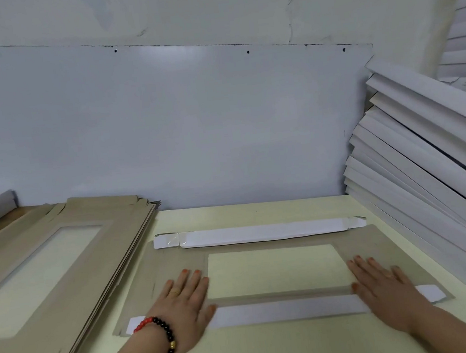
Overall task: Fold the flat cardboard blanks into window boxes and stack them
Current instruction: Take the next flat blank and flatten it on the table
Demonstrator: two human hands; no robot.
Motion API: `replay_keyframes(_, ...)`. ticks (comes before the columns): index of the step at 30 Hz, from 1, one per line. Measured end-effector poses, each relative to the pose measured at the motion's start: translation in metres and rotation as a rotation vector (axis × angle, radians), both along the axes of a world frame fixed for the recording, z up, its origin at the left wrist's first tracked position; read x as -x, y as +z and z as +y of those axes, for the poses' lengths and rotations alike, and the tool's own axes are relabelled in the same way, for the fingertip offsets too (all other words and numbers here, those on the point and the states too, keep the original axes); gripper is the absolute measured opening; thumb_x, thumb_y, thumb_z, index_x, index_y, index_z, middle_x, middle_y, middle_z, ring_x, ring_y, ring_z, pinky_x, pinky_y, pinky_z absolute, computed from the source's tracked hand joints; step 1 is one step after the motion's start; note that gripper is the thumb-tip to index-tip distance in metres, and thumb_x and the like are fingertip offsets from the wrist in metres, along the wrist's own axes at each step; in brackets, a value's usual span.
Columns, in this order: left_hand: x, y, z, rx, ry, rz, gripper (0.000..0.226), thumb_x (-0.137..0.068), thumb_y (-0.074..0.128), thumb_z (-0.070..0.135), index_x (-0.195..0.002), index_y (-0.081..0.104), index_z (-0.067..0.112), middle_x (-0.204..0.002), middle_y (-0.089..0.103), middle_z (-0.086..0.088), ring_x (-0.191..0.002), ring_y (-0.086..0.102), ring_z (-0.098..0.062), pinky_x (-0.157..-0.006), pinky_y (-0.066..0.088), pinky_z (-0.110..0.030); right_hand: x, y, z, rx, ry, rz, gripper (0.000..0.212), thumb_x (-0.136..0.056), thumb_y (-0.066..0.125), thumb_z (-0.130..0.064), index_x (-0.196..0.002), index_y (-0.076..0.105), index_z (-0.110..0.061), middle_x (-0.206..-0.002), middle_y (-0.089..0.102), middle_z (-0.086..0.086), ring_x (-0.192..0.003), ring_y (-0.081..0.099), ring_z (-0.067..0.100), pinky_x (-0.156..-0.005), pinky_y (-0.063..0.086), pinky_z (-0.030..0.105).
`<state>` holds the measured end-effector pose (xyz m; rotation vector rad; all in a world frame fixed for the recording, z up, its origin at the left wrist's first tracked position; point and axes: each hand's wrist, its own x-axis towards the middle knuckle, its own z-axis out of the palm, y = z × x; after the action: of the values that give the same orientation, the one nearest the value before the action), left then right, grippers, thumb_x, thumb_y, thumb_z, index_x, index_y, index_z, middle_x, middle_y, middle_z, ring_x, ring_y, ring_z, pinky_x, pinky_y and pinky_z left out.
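While both long flaps lie folded inward, white sides up, a blank point(274, 244) sits flat at center of the pale surface point(245, 349), window cutout in the middle. Left hand point(182, 307) (bead bracelet at wrist, ring on one finger) presses flat on the blank's left end, fingers straight & spread, thumb on the near flap point(287, 311). Right hand point(383, 284) lies flat likewise on the right end w/ a ring. Far flap point(261, 232) rests just beyond the window. Stack of unfolded blanks point(60, 254) at left; finished white boxes point(428, 168) lean piled at right, against the wall point(191, 123).
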<state>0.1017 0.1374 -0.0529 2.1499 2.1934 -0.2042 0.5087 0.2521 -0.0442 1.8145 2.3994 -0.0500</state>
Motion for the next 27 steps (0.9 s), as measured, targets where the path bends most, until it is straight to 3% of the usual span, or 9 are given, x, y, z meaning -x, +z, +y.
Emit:
replay_keyframes(7,0.033,0.000,-0.008,-0.018,0.091,0.009,0.064,-0.097,0.005,0.056,-0.152,-0.013,0.029,-0.158,-0.021,0.009,-0.144,-0.023,-0.017,-0.118,-0.011,-0.037,-0.038,0.000,-0.002,-0.072,-0.089,0.026,0.055,-0.102,0.009,-0.045,-0.151,-0.012,-0.033,-0.160,-0.013,-0.013,-0.146,-0.009,0.004,-0.118,-0.002,0.039)
replay_keyframes(11,0.032,0.003,-0.013,-0.080,0.135,0.013,0.070,-0.089,-0.003,0.067,-0.152,-0.010,0.036,-0.160,-0.016,0.010,-0.145,-0.022,-0.019,-0.117,-0.012,-0.040,-0.037,0.006,-0.018,-0.266,-0.024,0.089,0.048,-0.101,0.025,-0.048,-0.147,0.032,-0.036,-0.154,0.028,-0.018,-0.143,0.022,0.003,-0.116,0.014,0.030)
replay_keyframes(13,0.027,0.010,-0.016,-0.132,0.117,0.042,0.094,-0.068,-0.022,0.078,-0.152,-0.005,0.038,-0.161,-0.011,0.010,-0.147,-0.018,-0.021,-0.117,-0.011,-0.040,-0.036,0.013,-0.029,-0.304,0.089,0.179,0.035,-0.097,0.043,-0.048,-0.128,0.055,-0.037,-0.133,0.052,-0.020,-0.128,0.044,0.005,-0.106,0.028,0.027)
replay_keyframes(15,0.019,0.026,-0.024,-0.174,0.089,0.092,0.112,-0.062,-0.032,0.077,-0.153,0.017,0.034,-0.161,0.008,0.005,-0.149,0.003,-0.025,-0.119,0.005,-0.042,-0.036,0.020,-0.039,-0.298,0.165,0.236,0.026,-0.090,0.058,-0.047,-0.112,0.062,-0.033,-0.111,0.059,-0.020,-0.109,0.054,0.006,-0.093,0.037,0.027)
replay_keyframes(18,0.007,0.038,-0.035,-0.354,0.021,0.093,0.089,-0.095,-0.005,0.058,-0.111,0.073,0.017,-0.121,0.067,-0.006,-0.111,0.064,-0.031,-0.088,0.053,-0.041,-0.041,0.025,-0.049,-0.403,0.214,0.258,0.026,-0.068,0.085,-0.036,-0.086,0.069,-0.027,-0.078,0.060,-0.016,-0.071,0.061,0.009,-0.066,0.046,0.028)
replay_keyframes(21,-0.012,0.028,-0.041,-0.480,-0.092,0.064,0.074,-0.102,0.008,0.043,-0.096,0.076,0.017,-0.107,0.072,-0.007,-0.094,0.070,-0.030,-0.076,0.058,-0.040,-0.040,0.030,-0.066,-0.568,0.321,0.209,0.023,-0.080,0.064,-0.044,-0.070,0.069,-0.024,-0.063,0.059,-0.011,-0.054,0.061,0.014,-0.047,0.045,0.024)
replay_keyframes(24,-0.040,0.024,-0.041,-0.455,-0.164,0.021,0.036,-0.090,0.038,0.035,-0.087,0.074,0.029,-0.108,0.071,-0.004,-0.091,0.069,-0.029,-0.074,0.057,-0.038,-0.038,0.020,-0.075,-0.677,0.426,0.129,0.064,-0.102,0.023,-0.041,-0.061,0.069,-0.020,-0.062,0.062,-0.002,-0.048,0.059,0.018,-0.041,0.044,0.021)
replay_keyframes(26,-0.062,0.026,-0.041,-0.472,-0.172,-0.011,0.016,-0.065,0.064,0.030,-0.079,0.072,0.034,-0.106,0.071,-0.002,-0.086,0.069,-0.028,-0.071,0.056,-0.034,-0.028,0.018,-0.085,-0.669,0.428,0.063,0.054,-0.096,0.033,-0.028,-0.058,0.070,-0.018,-0.062,0.065,0.002,-0.046,0.059,0.018,-0.038,0.042,0.019)
replay_keyframes(27,-0.074,0.025,-0.039,-0.476,-0.171,-0.047,0.025,-0.052,0.077,0.027,-0.076,0.072,0.035,-0.103,0.072,-0.001,-0.083,0.069,-0.026,-0.068,0.056,-0.032,-0.021,0.018,-0.091,-0.657,0.422,0.020,0.040,-0.084,0.041,-0.021,-0.056,0.070,-0.018,-0.062,0.066,0.002,-0.045,0.059,0.017,-0.036,0.041,0.019)
